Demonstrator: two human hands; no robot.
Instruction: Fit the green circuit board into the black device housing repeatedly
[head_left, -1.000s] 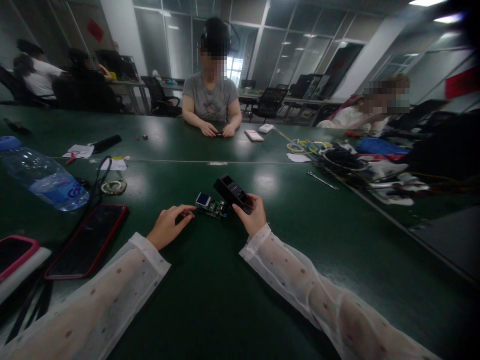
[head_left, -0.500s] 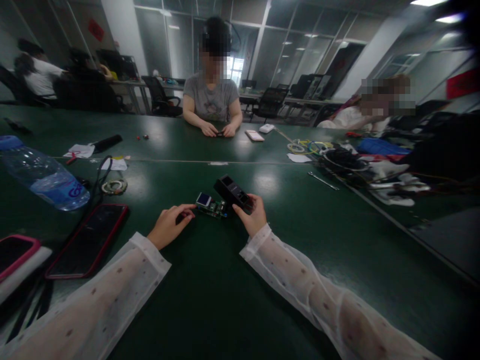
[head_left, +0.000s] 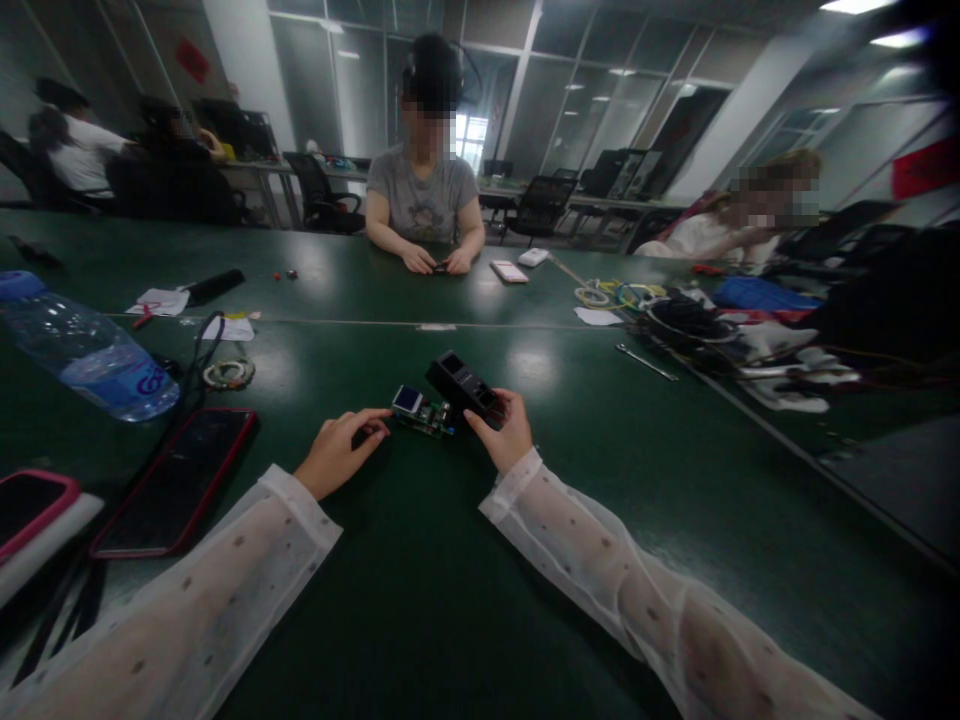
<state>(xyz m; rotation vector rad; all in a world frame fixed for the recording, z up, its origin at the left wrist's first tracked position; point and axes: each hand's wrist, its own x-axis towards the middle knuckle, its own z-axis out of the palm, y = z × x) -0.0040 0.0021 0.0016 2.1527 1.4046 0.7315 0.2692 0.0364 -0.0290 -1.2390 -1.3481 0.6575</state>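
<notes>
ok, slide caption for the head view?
Right hand grips a black case beside a circuit board; left hand by its screen.

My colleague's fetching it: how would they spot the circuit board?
On the green table, look between the left hand and right hand. There lies the circuit board; unlike the adjacent black case, it shows bare components and a white-edged screen.

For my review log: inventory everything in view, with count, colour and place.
Circuit board: one, green, centre
Casing: one, black, right of board
Bottle: one, clear and blue, left
Near phones: two, red- and pink-edged, left
Ring: one, pale, beyond phones
Wrench: one, silver, right
Cables: several, mixed colours, right
Papers: several, white, both sides
Far devices: two, pale, beyond centre
Chairs: several, black, background
People: several, mixed clothing, behind table
Table: one, green, foreground
Left hand: one, white-sleeved, beside board
Right hand: one, white-sleeved, holding casing
</notes>
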